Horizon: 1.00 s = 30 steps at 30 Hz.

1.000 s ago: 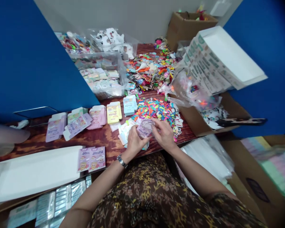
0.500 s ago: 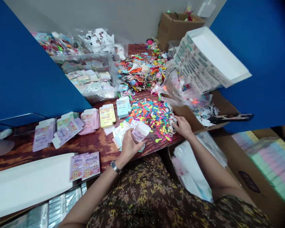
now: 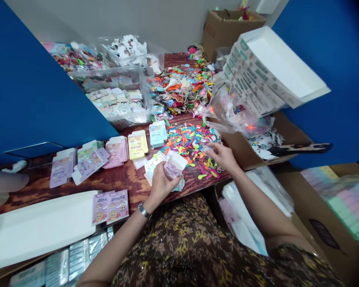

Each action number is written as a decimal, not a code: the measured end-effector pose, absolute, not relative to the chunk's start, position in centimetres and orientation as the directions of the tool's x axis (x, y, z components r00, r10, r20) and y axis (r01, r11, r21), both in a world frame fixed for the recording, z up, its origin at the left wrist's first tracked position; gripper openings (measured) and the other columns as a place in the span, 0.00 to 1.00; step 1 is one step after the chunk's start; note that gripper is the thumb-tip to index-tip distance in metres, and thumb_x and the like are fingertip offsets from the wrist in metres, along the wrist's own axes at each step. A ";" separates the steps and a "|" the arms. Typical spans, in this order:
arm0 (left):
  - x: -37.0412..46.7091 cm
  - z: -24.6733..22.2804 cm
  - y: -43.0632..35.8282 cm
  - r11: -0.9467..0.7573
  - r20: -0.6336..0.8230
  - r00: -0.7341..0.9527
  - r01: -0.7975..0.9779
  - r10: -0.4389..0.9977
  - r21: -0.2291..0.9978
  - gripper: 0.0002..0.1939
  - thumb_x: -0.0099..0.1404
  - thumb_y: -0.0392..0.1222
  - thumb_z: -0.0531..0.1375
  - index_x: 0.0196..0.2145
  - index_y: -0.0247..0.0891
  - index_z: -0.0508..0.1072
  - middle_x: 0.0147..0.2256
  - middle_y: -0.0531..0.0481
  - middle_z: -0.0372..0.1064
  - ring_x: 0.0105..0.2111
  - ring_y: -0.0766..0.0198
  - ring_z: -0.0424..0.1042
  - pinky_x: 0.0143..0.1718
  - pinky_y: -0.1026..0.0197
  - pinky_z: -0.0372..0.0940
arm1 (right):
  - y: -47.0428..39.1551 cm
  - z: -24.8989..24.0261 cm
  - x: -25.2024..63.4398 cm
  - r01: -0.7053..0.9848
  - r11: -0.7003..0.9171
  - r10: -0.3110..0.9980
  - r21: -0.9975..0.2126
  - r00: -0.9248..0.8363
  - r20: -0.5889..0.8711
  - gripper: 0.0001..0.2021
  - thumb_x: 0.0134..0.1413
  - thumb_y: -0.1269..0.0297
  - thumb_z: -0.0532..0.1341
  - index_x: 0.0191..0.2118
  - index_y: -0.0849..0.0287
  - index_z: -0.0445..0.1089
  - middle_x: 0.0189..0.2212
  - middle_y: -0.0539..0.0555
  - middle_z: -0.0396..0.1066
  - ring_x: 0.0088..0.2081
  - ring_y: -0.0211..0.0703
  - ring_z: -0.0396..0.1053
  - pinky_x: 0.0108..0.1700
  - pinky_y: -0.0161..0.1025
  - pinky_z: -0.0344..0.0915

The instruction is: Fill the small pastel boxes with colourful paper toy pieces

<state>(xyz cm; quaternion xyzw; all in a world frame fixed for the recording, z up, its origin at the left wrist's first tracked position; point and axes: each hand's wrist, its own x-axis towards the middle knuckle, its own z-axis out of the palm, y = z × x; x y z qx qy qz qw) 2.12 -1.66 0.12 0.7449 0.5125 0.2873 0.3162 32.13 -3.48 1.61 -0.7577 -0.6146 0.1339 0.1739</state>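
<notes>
My left hand [image 3: 162,179] is closed around a small purple cardboard box [image 3: 174,167], whose top is open towards me. Under it lie pale printed cards or packets [image 3: 152,162], partly covered by the hand. My right hand [image 3: 223,156] hovers over the right part of a pile of small colourful plastic pieces [image 3: 187,137]. Its thumb and fingers are pinched together on a small pale piece, too small to name. Flat purple boxes [image 3: 62,167], pink boxes [image 3: 116,151], yellow boxes [image 3: 137,144] and light blue boxes [image 3: 157,133] stand in stacks along the table.
Behind the pile lies a heap of mixed trinkets [image 3: 182,89]. Clear plastic bins [image 3: 146,93] stand at the back left. To the right, a cardboard carton [image 3: 237,147] carries a bag and white printed trays [image 3: 257,75]. Two purple boxes [image 3: 117,205] rest by a long white tray [image 3: 48,229].
My right hand has moved left from the pile's right edge, fingers now pinched over the coloured pieces. My left hand still holds the purple box. The view has shifted slightly.
</notes>
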 end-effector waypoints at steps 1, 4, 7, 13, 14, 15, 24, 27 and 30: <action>2.3 0.1 -1.7 -0.292 0.109 0.327 0.586 0.939 0.756 0.35 0.53 0.51 0.69 0.53 0.36 0.60 0.47 0.41 0.66 0.49 0.49 0.69 0.49 0.48 0.67 | -2.8 1.3 31.2 0.909 -0.188 0.981 -0.371 0.190 -0.031 0.19 0.64 0.52 0.55 0.53 0.56 0.69 0.33 0.53 0.76 0.34 0.44 0.71 0.36 0.36 0.62; 2.4 0.1 -1.9 -0.350 0.124 0.383 0.606 0.915 0.714 0.34 0.54 0.48 0.69 0.53 0.35 0.60 0.47 0.40 0.66 0.49 0.48 0.68 0.50 0.47 0.66 | -1.3 0.5 29.3 0.955 -0.207 0.978 -0.212 0.195 -0.077 0.14 0.64 0.56 0.55 0.46 0.55 0.74 0.37 0.58 0.75 0.39 0.48 0.71 0.36 0.37 0.60; 2.1 0.0 -1.8 -0.386 0.139 0.404 0.633 0.904 0.671 0.33 0.55 0.47 0.68 0.53 0.34 0.60 0.47 0.39 0.66 0.49 0.47 0.68 0.49 0.47 0.67 | -1.0 1.3 29.2 0.962 -0.169 0.986 -0.213 0.164 -0.042 0.14 0.64 0.57 0.54 0.39 0.57 0.75 0.40 0.60 0.73 0.43 0.49 0.69 0.39 0.37 0.60; 2.4 -0.4 -1.3 -0.442 0.216 0.392 0.698 0.894 0.564 0.32 0.56 0.46 0.68 0.54 0.35 0.59 0.46 0.40 0.65 0.48 0.48 0.65 0.48 0.47 0.66 | -1.9 6.9 28.2 0.781 0.046 0.999 -0.623 -0.050 0.011 0.17 0.63 0.50 0.55 0.33 0.58 0.71 0.25 0.49 0.67 0.26 0.37 0.61 0.30 0.34 0.55; 2.6 -0.4 -1.3 -0.450 0.217 0.400 0.704 0.891 0.550 0.32 0.57 0.45 0.67 0.54 0.35 0.59 0.47 0.40 0.64 0.48 0.48 0.65 0.48 0.47 0.66 | -2.0 7.5 27.5 0.730 0.058 0.996 -0.681 -0.088 -0.010 0.18 0.63 0.49 0.55 0.33 0.58 0.71 0.24 0.48 0.67 0.25 0.36 0.60 0.29 0.33 0.54; 2.9 -0.3 -1.4 -0.455 0.212 0.408 0.708 0.888 0.540 0.31 0.57 0.45 0.67 0.54 0.35 0.59 0.47 0.40 0.64 0.48 0.48 0.64 0.48 0.48 0.66 | -2.0 7.9 26.7 0.699 0.066 0.992 -0.712 -0.124 -0.030 0.17 0.63 0.50 0.55 0.34 0.58 0.71 0.24 0.47 0.67 0.24 0.35 0.59 0.28 0.33 0.53; 3.2 0.1 -2.0 -0.432 0.177 0.410 0.693 0.895 0.577 0.33 0.56 0.38 0.65 0.56 0.35 0.56 0.48 0.40 0.62 0.49 0.48 0.63 0.49 0.47 0.65 | -2.6 5.1 20.5 0.843 0.264 0.964 -0.469 -0.213 0.160 0.11 0.63 0.67 0.52 0.45 0.54 0.71 0.41 0.57 0.74 0.40 0.46 0.72 0.41 0.39 0.67; 2.6 0.0 -1.7 -0.417 0.188 0.389 0.670 0.902 0.614 0.34 0.56 0.38 0.64 0.57 0.36 0.56 0.49 0.40 0.62 0.50 0.48 0.63 0.50 0.47 0.65 | -3.1 4.8 20.0 0.704 0.412 0.911 -0.579 -0.297 0.287 0.13 0.65 0.69 0.50 0.50 0.53 0.67 0.43 0.56 0.75 0.44 0.45 0.73 0.45 0.41 0.69; 1.9 -0.2 -1.5 -0.396 0.194 0.363 0.647 0.912 0.652 0.34 0.56 0.40 0.65 0.57 0.36 0.56 0.49 0.41 0.62 0.50 0.48 0.64 0.51 0.46 0.65 | -2.1 5.5 20.6 0.645 0.467 0.884 -0.604 -0.331 0.330 0.11 0.65 0.66 0.52 0.48 0.52 0.69 0.43 0.54 0.76 0.43 0.43 0.75 0.45 0.40 0.70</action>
